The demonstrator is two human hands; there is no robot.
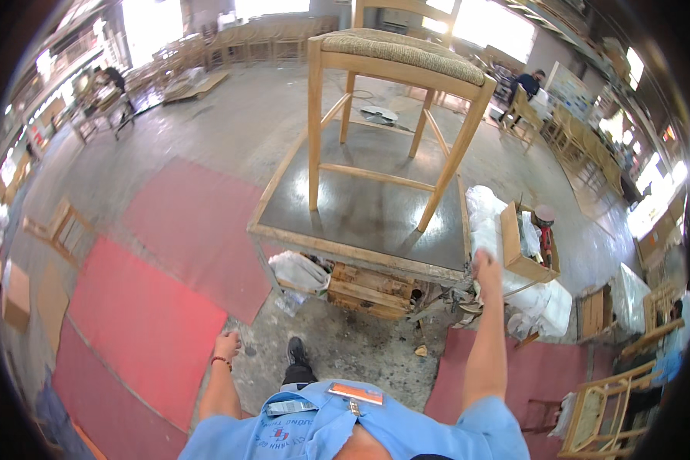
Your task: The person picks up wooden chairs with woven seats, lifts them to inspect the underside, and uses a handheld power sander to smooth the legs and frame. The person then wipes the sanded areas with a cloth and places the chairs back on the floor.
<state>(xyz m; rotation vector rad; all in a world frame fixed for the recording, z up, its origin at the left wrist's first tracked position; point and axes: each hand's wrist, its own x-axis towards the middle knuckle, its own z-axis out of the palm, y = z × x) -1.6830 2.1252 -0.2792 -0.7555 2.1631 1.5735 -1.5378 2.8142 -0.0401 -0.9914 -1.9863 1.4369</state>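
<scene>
A wooden chair point(387, 175) with a woven cord seat point(399, 50) stands upright on a low dark-topped work table point(360, 230). My right hand point(485, 268) is stretched forward beside the table's near right corner, in front of a white plastic-wrapped bundle. Its fingers are curled, and whatever may be in them is too small to make out. Hanging low at my left side, my left hand point(227, 344) has its fingers loosely curled with nothing visible in them. It is apart from the table and the chair.
An open wooden box point(523, 261) with tools sits right of the table, by the white wrapped bundle point(548, 307). Below the tabletop are a wooden crate point(369, 291) and white cloth point(299, 270). Red mats point(146, 307) cover floor at left. Two people work farther back among chairs.
</scene>
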